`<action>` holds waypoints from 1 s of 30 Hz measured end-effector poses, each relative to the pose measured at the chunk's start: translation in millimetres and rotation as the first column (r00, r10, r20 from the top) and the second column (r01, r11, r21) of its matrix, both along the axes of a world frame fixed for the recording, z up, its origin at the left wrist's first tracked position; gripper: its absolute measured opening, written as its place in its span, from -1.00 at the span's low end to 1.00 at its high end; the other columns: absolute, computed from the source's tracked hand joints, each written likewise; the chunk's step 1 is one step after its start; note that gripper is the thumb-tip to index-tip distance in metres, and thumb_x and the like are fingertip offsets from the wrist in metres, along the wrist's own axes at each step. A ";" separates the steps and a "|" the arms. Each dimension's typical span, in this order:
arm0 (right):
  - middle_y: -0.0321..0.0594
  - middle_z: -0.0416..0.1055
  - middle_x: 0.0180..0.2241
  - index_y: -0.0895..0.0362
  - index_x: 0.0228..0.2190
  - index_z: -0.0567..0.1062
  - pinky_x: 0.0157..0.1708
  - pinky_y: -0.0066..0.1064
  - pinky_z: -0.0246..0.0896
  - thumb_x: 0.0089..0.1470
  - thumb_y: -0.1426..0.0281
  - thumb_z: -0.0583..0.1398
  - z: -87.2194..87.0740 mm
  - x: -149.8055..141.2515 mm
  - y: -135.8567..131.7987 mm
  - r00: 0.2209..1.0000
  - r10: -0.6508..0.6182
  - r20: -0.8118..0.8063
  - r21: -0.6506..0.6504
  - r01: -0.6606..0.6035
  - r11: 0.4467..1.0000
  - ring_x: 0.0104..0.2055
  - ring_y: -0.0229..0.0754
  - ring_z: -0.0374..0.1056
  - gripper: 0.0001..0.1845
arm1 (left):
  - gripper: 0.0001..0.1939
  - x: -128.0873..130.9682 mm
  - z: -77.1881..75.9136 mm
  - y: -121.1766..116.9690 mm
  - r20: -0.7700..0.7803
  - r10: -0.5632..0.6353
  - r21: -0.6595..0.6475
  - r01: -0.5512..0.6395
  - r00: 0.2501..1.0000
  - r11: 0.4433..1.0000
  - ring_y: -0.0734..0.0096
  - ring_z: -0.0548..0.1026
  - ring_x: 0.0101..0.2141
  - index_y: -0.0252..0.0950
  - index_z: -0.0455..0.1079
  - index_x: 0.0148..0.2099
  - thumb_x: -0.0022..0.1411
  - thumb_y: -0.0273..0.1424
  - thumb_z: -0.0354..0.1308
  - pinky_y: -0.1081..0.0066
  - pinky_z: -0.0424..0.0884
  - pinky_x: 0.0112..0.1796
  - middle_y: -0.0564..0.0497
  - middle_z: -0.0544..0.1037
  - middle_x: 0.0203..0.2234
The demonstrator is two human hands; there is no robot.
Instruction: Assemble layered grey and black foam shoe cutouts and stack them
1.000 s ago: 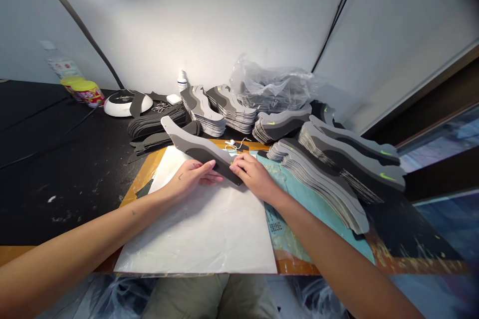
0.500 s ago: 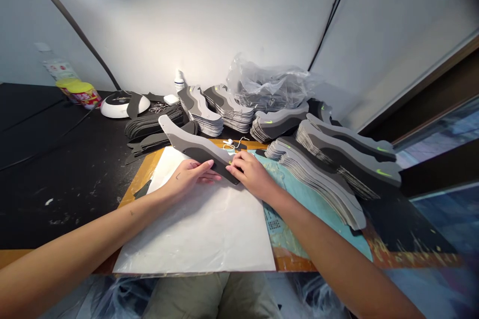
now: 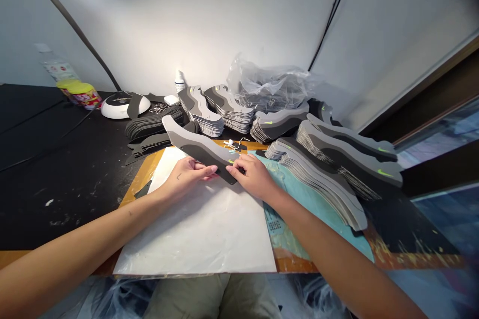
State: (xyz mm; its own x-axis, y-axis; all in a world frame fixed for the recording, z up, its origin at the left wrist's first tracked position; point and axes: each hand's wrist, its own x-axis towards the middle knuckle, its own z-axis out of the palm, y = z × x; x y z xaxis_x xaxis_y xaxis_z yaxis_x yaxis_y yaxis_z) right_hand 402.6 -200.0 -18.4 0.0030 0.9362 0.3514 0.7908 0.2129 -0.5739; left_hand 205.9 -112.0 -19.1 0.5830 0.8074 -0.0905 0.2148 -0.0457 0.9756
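Between my hands is a curved two-tone grey shoe upper piece [image 3: 202, 148] with a small yellow-green swoosh near its right end. It is held tilted above a white sheet [image 3: 202, 229], its far left tip raised. My left hand [image 3: 190, 175] grips the lower edge, thumb on top and fingers underneath, partly hidden. My right hand [image 3: 251, 173] pinches the right end beside the swoosh, thumb on the dark face and fingers curled at the edge.
Stacked grey pieces [image 3: 318, 179] lie at the right, with more stacks [image 3: 204, 114] behind. A plastic bag [image 3: 269, 79] sits at the back. White earphones [image 3: 230, 143] lie beyond the sheet. A lamp base [image 3: 112, 105] and yellow-lidded tubs [image 3: 84, 94] stand left.
The shoe upper piece has shifted slightly and its swoosh now shows more fully. My left thumb has moved a little right and down; my right thumb has drawn back slightly from the piece's tip.
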 end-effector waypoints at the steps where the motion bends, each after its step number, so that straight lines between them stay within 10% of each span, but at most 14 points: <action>1: -0.30 0.25 -0.48 0.11 -0.57 0.35 -0.24 -0.33 0.07 0.24 0.29 0.17 -0.5 1.0 0.7 1.000 0.000 -0.023 -0.002 0.000 1.000 -0.34 -0.18 0.19 -0.65 | -0.57 -0.5 0.0 0.6 0.005 0.005 -0.011 -0.005 1.000 1.000 0.21 0.60 -0.42 -0.37 0.46 -0.56 0.01 -0.08 0.39 0.42 0.43 -0.41 -0.13 0.62 -0.55; 11: -0.34 0.19 -0.48 0.11 -0.56 0.25 -0.31 -0.40 0.03 0.28 0.28 0.08 -1.6 -8.0 1.1 0.962 0.079 -0.263 0.008 -0.080 0.997 -0.37 -0.25 0.17 -0.63 | -0.57 7.8 -1.6 -9.0 0.067 -0.112 -0.052 0.116 0.991 0.992 0.25 0.61 -0.43 -0.31 0.30 -0.27 0.16 -0.03 0.25 0.41 0.46 -0.43 -0.05 0.61 -0.47; 30: -0.35 0.20 -0.50 0.12 -0.58 0.28 -0.39 -0.42 -0.04 0.27 0.29 0.10 0.6 -10.7 -2.5 0.988 0.034 -0.154 -0.041 -0.041 0.998 -0.43 -0.28 0.15 -0.62 | -0.56 6.1 -5.7 -7.7 0.067 -0.139 -0.096 0.145 0.988 0.985 0.35 0.58 -0.52 -0.28 0.20 -0.30 0.11 -0.11 0.34 0.47 0.47 -0.50 -0.01 0.61 -0.52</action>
